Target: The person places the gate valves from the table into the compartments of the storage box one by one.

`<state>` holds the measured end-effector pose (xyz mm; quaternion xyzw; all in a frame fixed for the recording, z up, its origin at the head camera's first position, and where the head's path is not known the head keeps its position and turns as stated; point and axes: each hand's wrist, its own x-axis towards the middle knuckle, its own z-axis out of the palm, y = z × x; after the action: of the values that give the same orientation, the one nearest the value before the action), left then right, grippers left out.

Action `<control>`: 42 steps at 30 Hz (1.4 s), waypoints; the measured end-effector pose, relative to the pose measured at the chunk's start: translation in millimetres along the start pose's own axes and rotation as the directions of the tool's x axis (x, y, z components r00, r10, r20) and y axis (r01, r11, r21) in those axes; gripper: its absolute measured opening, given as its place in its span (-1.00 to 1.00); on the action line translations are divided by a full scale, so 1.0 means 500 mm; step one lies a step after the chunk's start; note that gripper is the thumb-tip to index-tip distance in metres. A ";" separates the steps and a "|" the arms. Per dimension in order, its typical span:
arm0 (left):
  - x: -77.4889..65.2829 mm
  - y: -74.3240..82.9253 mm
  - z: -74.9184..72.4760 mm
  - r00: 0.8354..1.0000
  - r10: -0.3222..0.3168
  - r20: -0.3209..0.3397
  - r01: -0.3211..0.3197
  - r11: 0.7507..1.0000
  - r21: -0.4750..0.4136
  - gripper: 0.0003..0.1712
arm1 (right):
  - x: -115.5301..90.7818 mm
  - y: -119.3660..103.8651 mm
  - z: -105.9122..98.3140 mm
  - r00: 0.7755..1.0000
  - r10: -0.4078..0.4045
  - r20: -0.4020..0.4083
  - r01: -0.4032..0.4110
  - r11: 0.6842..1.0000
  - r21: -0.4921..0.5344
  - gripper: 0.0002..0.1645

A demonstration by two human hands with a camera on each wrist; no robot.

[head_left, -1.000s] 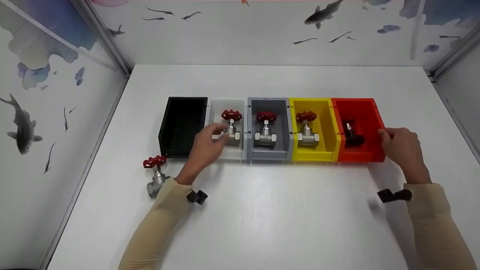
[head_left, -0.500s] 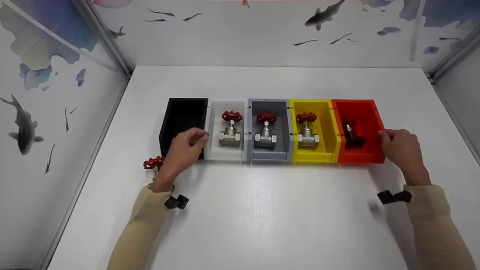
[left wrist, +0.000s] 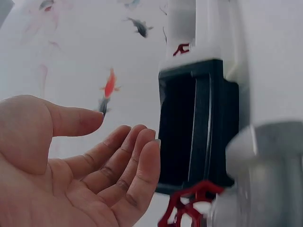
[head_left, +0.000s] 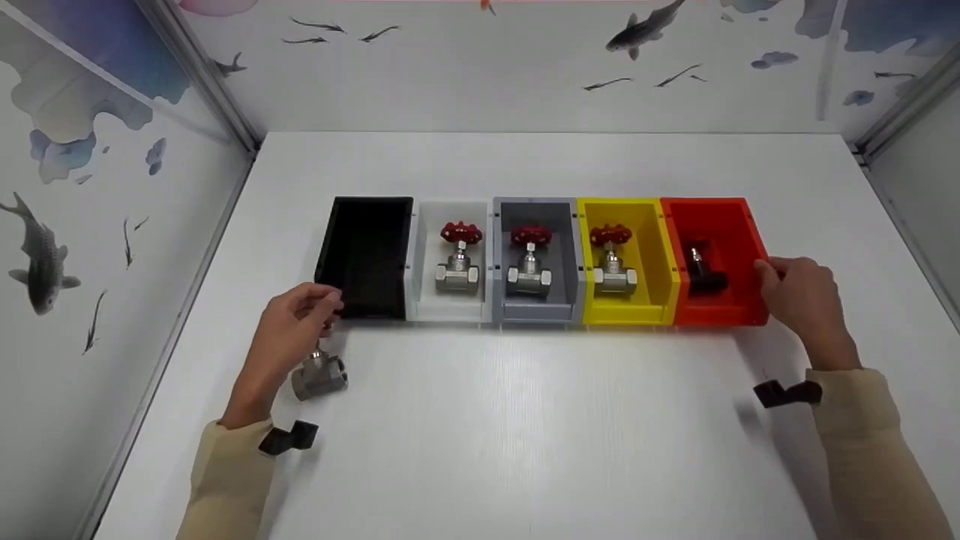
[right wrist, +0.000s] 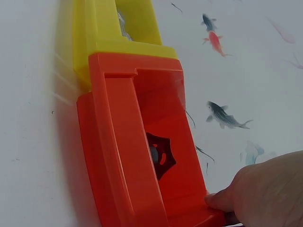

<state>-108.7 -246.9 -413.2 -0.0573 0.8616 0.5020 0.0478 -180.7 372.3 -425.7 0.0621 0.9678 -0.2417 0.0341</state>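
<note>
My left hand point(head_left: 289, 330) hovers above a steel valve point(head_left: 320, 377) lying on the table in front of the black bin point(head_left: 367, 259). Its fingers are loosely bent with nothing in them; the left wrist view shows a gap between thumb and fingers. In the head view the hand hides most of that valve's red handwheel point(left wrist: 191, 203). At the far right, my right hand point(head_left: 806, 304) pinches the side wall of the red bin point(right wrist: 125, 151), thumb at the rim. Inside the red bin is a dark-looking valve point(head_left: 706, 279).
Bins stand side by side in a row. The white bin point(head_left: 418, 304), grey bin point(head_left: 540, 311) and yellow bin point(head_left: 660, 262) each hold a steel valve with a red handwheel. White panels printed with fish point(head_left: 643, 31) enclose the table point(head_left: 540, 435) at back and sides.
My left hand has moved left and toward me, from the valve in the white bin, past the black bin, to the valve on the table. The right hand has stayed on the red bin.
</note>
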 end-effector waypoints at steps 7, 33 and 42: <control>-0.022 -0.024 -0.032 0.998 -0.061 -0.021 0.062 0.998 0.010 -0.52 | -0.001 -0.001 0.003 1.000 -0.017 -0.004 0.017 1.000 -0.003 -0.38; -0.038 -0.100 -0.088 0.959 -0.281 0.037 0.276 0.955 0.107 -0.38 | -0.006 -0.003 0.003 1.000 0.001 0.005 -0.001 1.000 -0.003 -0.38; -0.037 -0.126 -0.092 0.935 -0.288 0.207 0.302 0.952 -0.041 -0.23 | -0.005 -0.003 0.001 1.000 0.015 0.025 -0.016 1.000 0.007 -0.35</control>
<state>-82.5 -316.8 -442.4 -0.1373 0.8154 0.5232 0.2061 -178.6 370.4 -425.1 0.0667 0.9659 -0.2456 0.0476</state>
